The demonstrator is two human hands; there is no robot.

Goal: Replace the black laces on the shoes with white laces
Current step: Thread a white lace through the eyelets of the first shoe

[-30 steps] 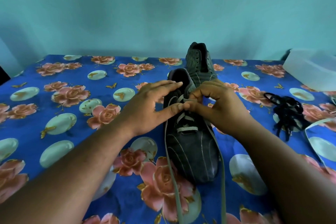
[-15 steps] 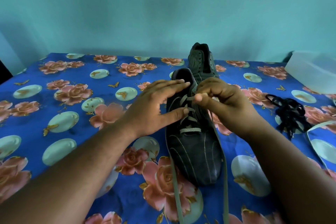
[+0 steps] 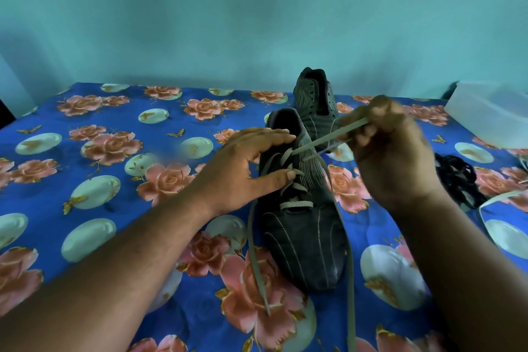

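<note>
Threading a white lace [image 3: 320,140] through the near shoe [image 3: 303,226]; item record, head view, the only view:

- Near shoe: dark, toe toward the viewer, standing on the floral cloth [image 3: 114,237] at centre. Lower eyelets carry white crossings; the upper eyelets look not yet filled.
- Right hand [image 3: 391,151]: raised to the right of the shoe's collar, fingers curled and pinching the lace, which runs taut from an upper eyelet up to the hand.
- Left hand [image 3: 245,168]: fingers straight, laid along the left side of the shoe's throat, thumb tip pressed on a crossing. It steadies, it grips nothing.
- Loose lace lengths: one trails down the left flank of the shoe onto the cloth, another down the right flank to the near edge.
- Far shoe [image 3: 314,100]: just behind the near one, eyelets bare as far as can be seen.
- Black laces [image 3: 457,177]: a heap on the cloth, right of the hands, out of both shoes.
- Pale plastic box [image 3: 491,114]: far right.
- Second white lace [image 3: 497,200]: a pale strip at the right edge, probably this.

Step judged: mid-lacing of the first shoe, slack being drawn through. Next move calls for feeding the lace tip into the opposite eyelet above, keeping the strip flat, left hand holding the shoe down
</note>
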